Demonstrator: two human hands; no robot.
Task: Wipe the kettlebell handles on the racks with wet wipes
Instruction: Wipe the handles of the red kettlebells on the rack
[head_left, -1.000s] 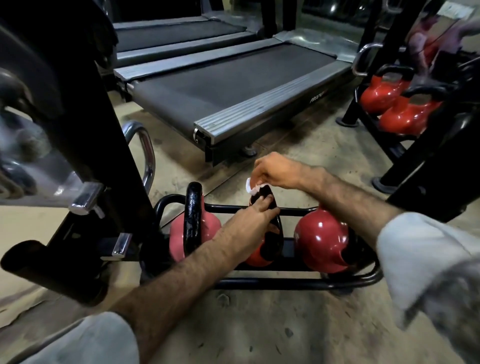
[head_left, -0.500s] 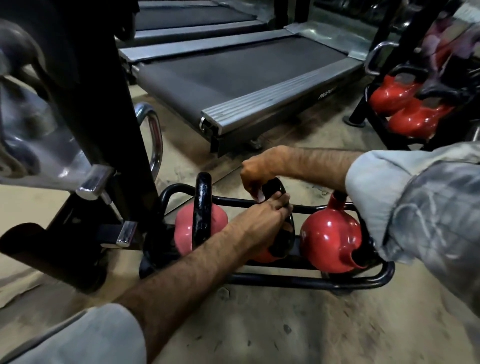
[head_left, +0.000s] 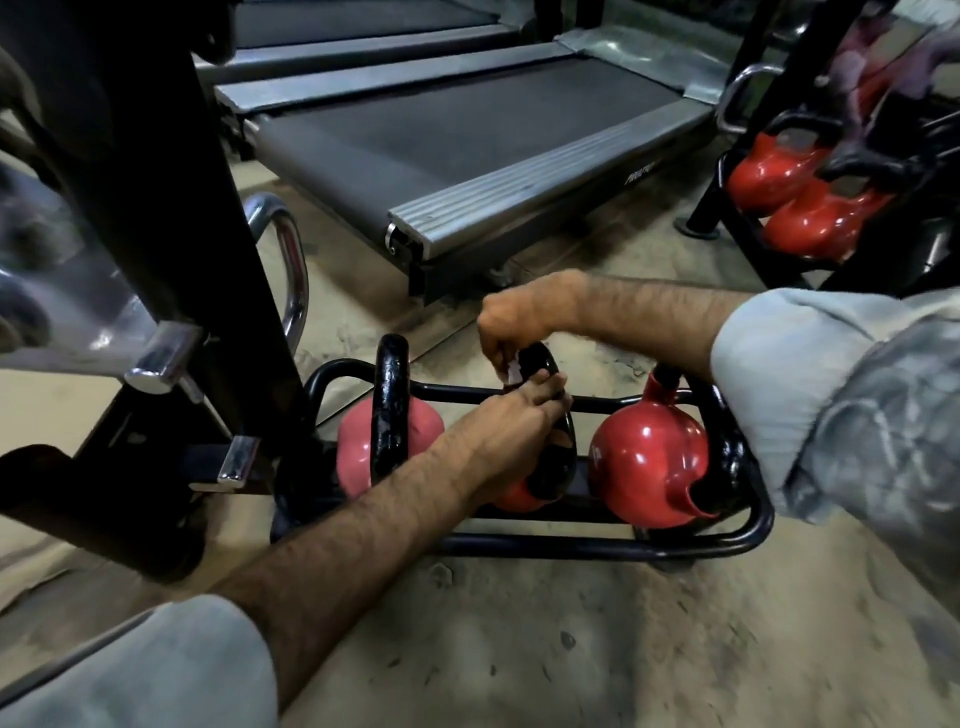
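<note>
The left hand (head_left: 511, 431) reaches in over the front rail of the low rack (head_left: 597, 545) and curls round the near side of the middle handle (head_left: 558, 441), steadying it. That handle belongs to the middle one of 3 red kettlebells standing in a row in the rack; its red body shows only as a sliver below the hand. The right hand (head_left: 511, 322) comes from the right over the back rail and pinches a small white wipe (head_left: 513, 372) against the top of the same handle, fingers bent down onto it.

The iron looks heavy and stiff, so it should stay put under rubbing; the black paint looks glossy and probably slick once wet. The wipe is thin, limp and light, best kept bunched under the fingertips and wrapped round the bar.

The left bell's handle (head_left: 390, 410) stands upright near the rack's left end, the right bell (head_left: 647, 457) near the right end. Beyond lie a treadmill (head_left: 467, 130) and a 2nd rack (head_left: 748, 223) of red bells
</note>
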